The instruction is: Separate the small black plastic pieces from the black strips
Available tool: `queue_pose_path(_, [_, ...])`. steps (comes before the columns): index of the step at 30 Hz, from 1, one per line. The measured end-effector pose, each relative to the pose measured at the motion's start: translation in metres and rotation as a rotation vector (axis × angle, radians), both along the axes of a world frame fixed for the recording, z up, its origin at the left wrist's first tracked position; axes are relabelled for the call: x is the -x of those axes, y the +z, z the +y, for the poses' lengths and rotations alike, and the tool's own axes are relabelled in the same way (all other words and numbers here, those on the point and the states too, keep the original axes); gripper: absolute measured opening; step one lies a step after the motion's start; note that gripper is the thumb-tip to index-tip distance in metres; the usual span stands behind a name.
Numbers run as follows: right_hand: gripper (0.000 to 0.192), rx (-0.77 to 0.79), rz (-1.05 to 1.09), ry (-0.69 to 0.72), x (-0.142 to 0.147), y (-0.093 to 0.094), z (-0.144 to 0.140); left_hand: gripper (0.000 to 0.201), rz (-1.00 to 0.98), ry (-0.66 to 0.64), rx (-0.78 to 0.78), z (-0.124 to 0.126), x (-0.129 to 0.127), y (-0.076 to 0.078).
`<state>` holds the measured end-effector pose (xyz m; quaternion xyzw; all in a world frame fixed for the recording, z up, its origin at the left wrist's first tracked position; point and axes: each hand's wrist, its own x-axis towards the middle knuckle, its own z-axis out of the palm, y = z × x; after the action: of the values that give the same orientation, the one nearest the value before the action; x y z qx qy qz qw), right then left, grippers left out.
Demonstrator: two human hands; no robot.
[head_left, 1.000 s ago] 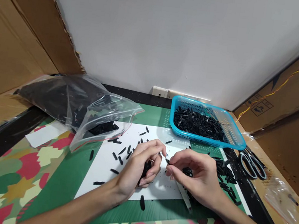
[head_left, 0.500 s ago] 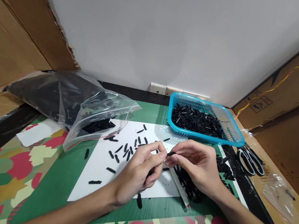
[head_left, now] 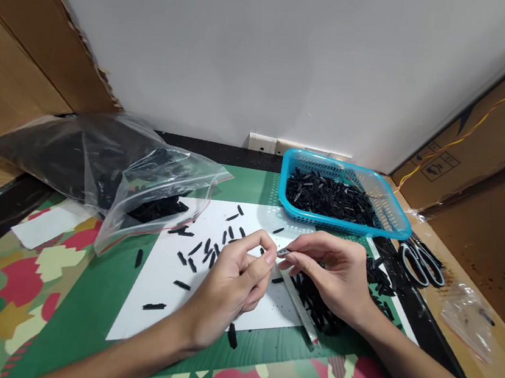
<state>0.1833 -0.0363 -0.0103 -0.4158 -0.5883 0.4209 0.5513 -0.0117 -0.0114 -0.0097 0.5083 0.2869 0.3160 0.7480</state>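
Observation:
My left hand hovers over a white paper sheet, its fingers curled around several small black pieces. My right hand pinches one small black piece with a pale tip between thumb and fingertips, close to my left fingertips. Loose black pieces lie scattered on the sheet beyond my left hand. A pile of black pieces lies under my right hand, beside a thin white strip.
A blue basket full of black pieces stands at the back right. A clear plastic bag of black pieces lies at the back left. Scissors and a small clear bag lie at the right. Cardboard walls stand on both sides.
My right hand has lifted a small black piece up to my left fingertips. The view has shifted slightly, with both hands now a little higher over the sheet.

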Motion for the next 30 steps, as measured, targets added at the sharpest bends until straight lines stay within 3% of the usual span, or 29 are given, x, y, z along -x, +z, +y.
queue_pose_path(6, [0.005, -0.011, -0.155, -0.015, -0.002, 0.003, 0.000, 0.037, 0.010, 0.017, 0.038, 0.001, -0.002, 0.000])
queue_pose_path(13, [0.004, -0.052, -0.176, -0.032, -0.003, 0.000, -0.001, 0.039, 0.016, 0.027, 0.062, 0.002, -0.001, 0.001])
queue_pose_path(19, [0.010, -0.194, -0.268, -0.035, -0.005, -0.003, 0.000, 0.040, 0.014, 0.050, 0.064, 0.002, -0.001, -0.002])
queue_pose_path(25, [0.009, -0.425, -0.565, -0.046, -0.006, 0.001, 0.001, 0.044, 0.015, 0.058, 0.078, 0.003, -0.002, -0.003])
queue_pose_path(28, [0.009, -0.548, -0.697, -0.118, -0.015, 0.003, 0.004, 0.041, 0.015, 0.087, 0.083, 0.004, -0.002, -0.002])
queue_pose_path(30, [0.011, -0.572, -0.781, -0.280, -0.028, 0.004, 0.010, 0.039, 0.021, 0.119, 0.087, 0.005, -0.002, -0.002])
